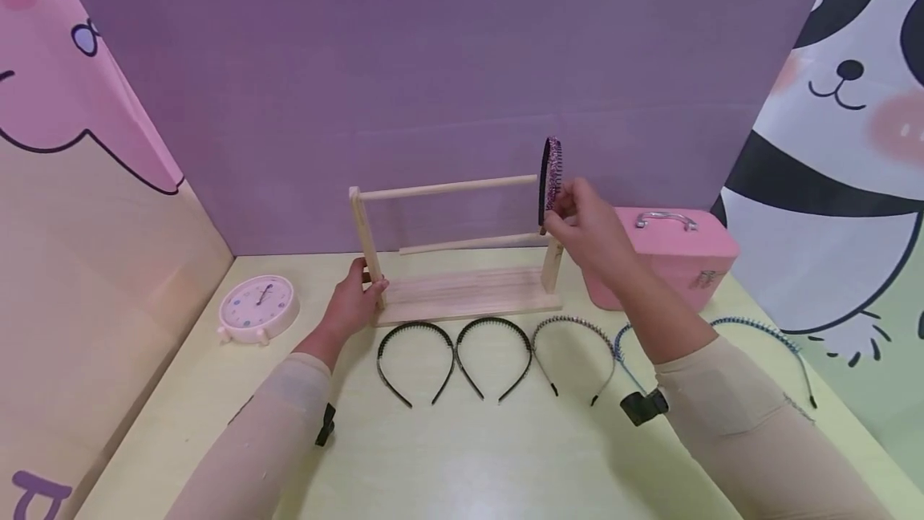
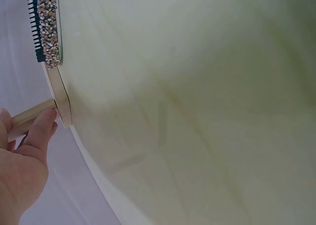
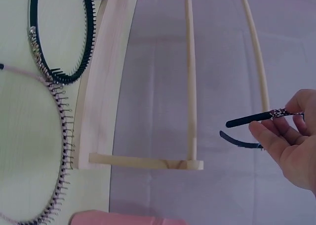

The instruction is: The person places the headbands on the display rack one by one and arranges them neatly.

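Glittery headband [image 1: 553, 175] is standing roughly upright in the right hand [image 1: 588, 227], which is pinching one leg near its tip between thumb and fingers, so pretty much no gap left there. Its curved top is pointing up above that hand and both dark tips are poking out past the fingers. It's hovering right by the end of the top rod [image 1: 447, 187] of a wooden rack [image 1: 462, 293], just left of the right hand; can't really tell if the rod is going through the band or just lining up beside it.

Left hand [image 1: 354, 295] is curling its fingers and thumb round the rack's left upright [image 1: 364, 231], low down near the base. The lower rod [image 1: 469, 245] is running between the two hands, its loose end sticking out toward the left one.

Closer to the person, between the hands, a black headband [image 1: 416, 324] and a second black headband [image 1: 494, 319] are lying side by side, with a pinkish headband [image 1: 577, 319] next along, below the right hand. Blue ones are lying farther right, one partly hiding behind the right forearm and another blue headband [image 1: 758, 323] beyond it. A pink case [image 1: 693, 247] is sitting just right of the right hand, and a pink clock [image 1: 256, 307] is lying left of the left hand.
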